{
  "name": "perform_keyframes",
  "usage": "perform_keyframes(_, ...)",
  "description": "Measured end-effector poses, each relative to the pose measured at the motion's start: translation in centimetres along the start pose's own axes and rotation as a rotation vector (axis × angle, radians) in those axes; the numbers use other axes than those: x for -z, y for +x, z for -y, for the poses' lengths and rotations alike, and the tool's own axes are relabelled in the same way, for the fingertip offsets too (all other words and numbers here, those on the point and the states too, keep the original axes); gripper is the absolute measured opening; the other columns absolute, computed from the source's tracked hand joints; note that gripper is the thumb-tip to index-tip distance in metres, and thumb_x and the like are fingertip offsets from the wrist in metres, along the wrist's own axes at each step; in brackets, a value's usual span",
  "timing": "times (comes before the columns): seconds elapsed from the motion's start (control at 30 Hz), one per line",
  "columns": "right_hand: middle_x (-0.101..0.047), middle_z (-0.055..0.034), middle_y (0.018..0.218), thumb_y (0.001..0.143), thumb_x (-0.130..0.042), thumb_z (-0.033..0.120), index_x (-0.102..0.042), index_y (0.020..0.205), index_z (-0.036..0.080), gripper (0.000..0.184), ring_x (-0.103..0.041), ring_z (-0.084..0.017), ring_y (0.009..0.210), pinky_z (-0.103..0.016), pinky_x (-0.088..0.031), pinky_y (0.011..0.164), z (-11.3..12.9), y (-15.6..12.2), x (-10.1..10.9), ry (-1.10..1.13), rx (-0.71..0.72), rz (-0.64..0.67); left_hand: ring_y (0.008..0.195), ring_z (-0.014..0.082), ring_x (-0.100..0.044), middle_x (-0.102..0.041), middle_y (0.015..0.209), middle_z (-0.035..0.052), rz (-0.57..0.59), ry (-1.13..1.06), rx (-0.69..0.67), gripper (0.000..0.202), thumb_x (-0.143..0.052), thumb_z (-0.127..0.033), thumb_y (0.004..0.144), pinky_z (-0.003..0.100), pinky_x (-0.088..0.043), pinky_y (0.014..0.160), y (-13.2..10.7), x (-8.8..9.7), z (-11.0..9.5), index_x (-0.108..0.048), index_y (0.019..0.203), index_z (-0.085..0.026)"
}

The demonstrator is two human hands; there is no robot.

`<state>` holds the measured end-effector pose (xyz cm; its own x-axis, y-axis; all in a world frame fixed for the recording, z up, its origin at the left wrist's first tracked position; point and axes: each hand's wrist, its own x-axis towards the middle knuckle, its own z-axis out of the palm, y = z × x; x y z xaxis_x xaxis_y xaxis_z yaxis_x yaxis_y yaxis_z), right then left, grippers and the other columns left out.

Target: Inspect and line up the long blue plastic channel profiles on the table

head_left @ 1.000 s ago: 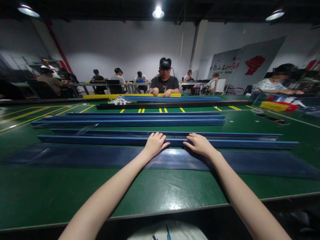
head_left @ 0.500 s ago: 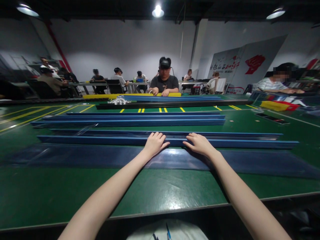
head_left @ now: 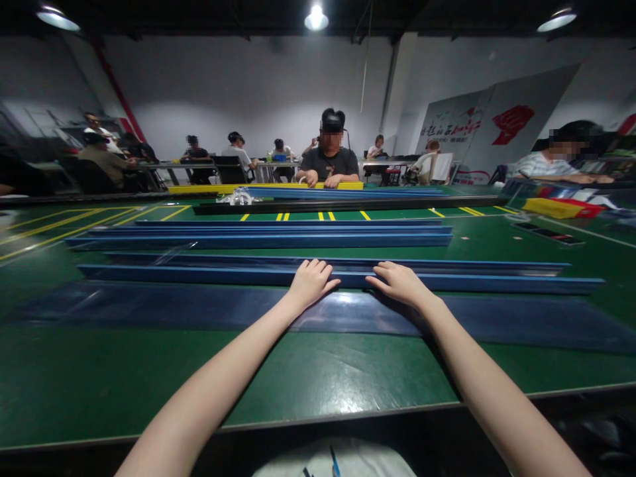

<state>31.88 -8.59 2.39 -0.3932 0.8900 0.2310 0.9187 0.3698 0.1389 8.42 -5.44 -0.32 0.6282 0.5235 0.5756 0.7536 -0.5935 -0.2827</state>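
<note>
A long blue channel rail (head_left: 199,273) lies across the green table (head_left: 322,377) in front of me. My left hand (head_left: 309,283) rests on the rail's near edge, fingers curled over its top. My right hand (head_left: 399,283) lies on the same rail a little to the right, fingers stretched flat over it. Under my wrists a dark blue glossy film strip (head_left: 149,306) runs the table's width. Neither hand lifts anything.
More blue rails (head_left: 258,236) lie stacked farther back, then a black rail (head_left: 342,207) and a yellow one (head_left: 199,189). A person (head_left: 328,158) sits opposite with hands on rails. Other people sit at tables behind and at the right. Red and yellow parts (head_left: 561,208) lie far right.
My hands stay where they were on the rail. Only the camera has tipped down slightly, so the scene sits a little higher in the frame.
</note>
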Motion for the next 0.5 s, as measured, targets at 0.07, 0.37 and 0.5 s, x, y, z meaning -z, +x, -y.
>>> perform_keyframes(0.07,-0.063,-0.0081,0.093,0.091,-0.029,0.045,-0.061,0.087,0.018,0.042,-0.057,-0.018,0.087,-0.026,-0.038,0.070,0.02,-0.01,0.01,0.004,-0.004,0.002,0.082,0.0204,-0.053,-0.062,0.085,0.0053,0.002,0.000,0.001,0.032,-0.046,-0.046,0.086,0.031,-0.032,0.069,-0.01,-0.01,0.03,-0.057,0.083,-0.016)
perform_keyframes(0.37,-0.063,-0.0079,0.093,0.092,-0.029,0.045,-0.060,0.087,0.018,0.041,-0.057,-0.018,0.089,-0.025,-0.037,0.070,0.13,-0.03,0.12,0.004,-0.014,0.011,0.082,0.0203,-0.053,-0.062,0.085,0.0049,-0.003,0.001,-0.002,0.032,-0.045,-0.046,0.086,0.031,-0.032,0.069,-0.02,-0.07,0.09,-0.057,0.083,-0.016)
perform_keyframes(0.5,-0.063,-0.0079,0.093,0.092,-0.029,0.044,-0.059,0.086,0.018,0.041,-0.057,-0.018,0.088,-0.025,-0.037,0.069,0.14,0.00,0.15,0.003,-0.014,0.013,0.081,0.0201,-0.054,-0.062,0.084,0.0050,-0.004,-0.001,-0.003,0.032,-0.046,-0.045,0.086,0.031,-0.032,0.068,-0.02,-0.04,0.09,-0.057,0.083,-0.016)
